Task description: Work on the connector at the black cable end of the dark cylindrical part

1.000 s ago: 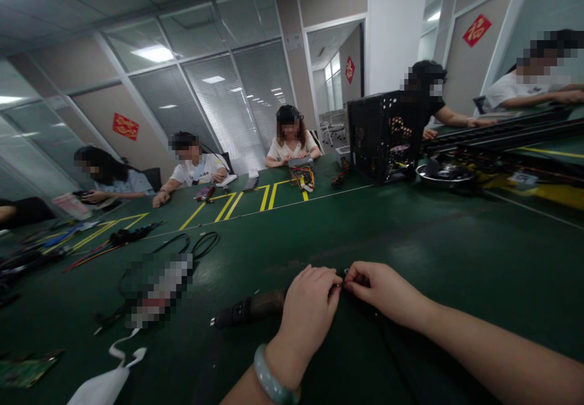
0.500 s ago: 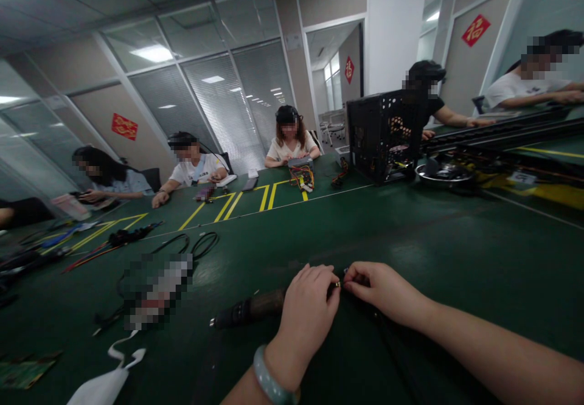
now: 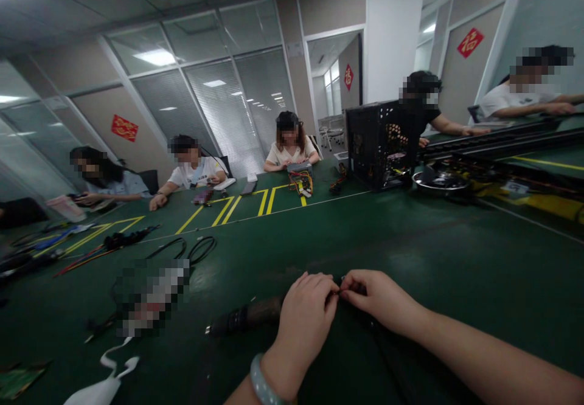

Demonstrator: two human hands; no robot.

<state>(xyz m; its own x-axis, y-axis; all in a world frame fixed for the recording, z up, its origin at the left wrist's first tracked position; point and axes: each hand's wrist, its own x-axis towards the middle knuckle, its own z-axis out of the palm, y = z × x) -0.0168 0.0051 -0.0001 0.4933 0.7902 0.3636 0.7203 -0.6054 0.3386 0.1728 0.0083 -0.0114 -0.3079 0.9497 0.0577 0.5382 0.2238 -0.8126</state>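
My left hand [image 3: 308, 311], with a pale green bangle [image 3: 264, 382] on its wrist, is closed at the fingertips. My right hand [image 3: 376, 295] pinches thumb to forefinger just to its right. The two sets of fingertips nearly meet around a tiny brass-coloured piece [image 3: 338, 292], mostly hidden, whose kind I cannot make out. A dark electric screwdriver [image 3: 241, 318] lies on the table, its rear end behind my left hand. Below my right hand a dark cable [image 3: 381, 344] runs toward the table's near side.
On the green table [image 3: 255, 247] are a blurred-out packet [image 3: 155, 295] with a black cable [image 3: 201, 248], a white object with a strap [image 3: 98, 387] and a green circuit board [image 3: 20, 380]. Beyond stand a black computer case [image 3: 381, 143] and a metal bowl [image 3: 440, 180]. Several people sit around the table.
My fingertips have come slightly closer together, and less of the brass-coloured piece shows. The whole view has shifted a little. The screwdriver has stayed on the table.
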